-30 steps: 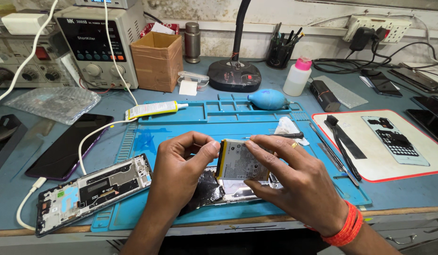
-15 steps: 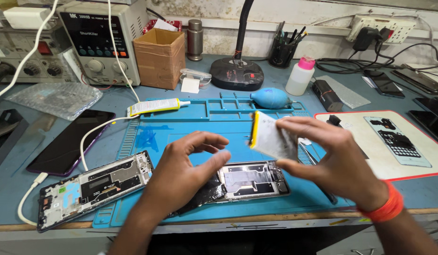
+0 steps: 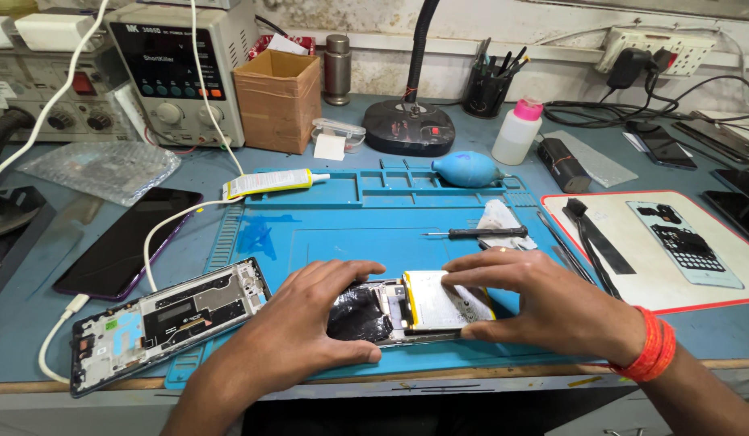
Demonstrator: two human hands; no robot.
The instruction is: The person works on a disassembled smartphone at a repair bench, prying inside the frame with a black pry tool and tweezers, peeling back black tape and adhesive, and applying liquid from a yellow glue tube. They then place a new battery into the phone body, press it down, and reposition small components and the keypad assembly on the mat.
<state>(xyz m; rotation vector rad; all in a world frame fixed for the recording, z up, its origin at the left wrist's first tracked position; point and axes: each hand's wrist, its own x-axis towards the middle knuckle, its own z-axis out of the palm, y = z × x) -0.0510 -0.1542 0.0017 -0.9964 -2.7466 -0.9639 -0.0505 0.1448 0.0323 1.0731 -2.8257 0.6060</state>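
Right hand (image 3: 544,311) pinches the white battery (image 3: 443,303) flat over the opened phone (image 3: 374,315), at the near edge of the blue mat (image 3: 374,218); left hand (image 3: 310,323) grips the phone's dark end. Best lowered square, pressed evenly. Beyond the mat, 1 cardboard box (image 3: 277,101) holds paper, 1 black cup (image 3: 486,90) holds pens.
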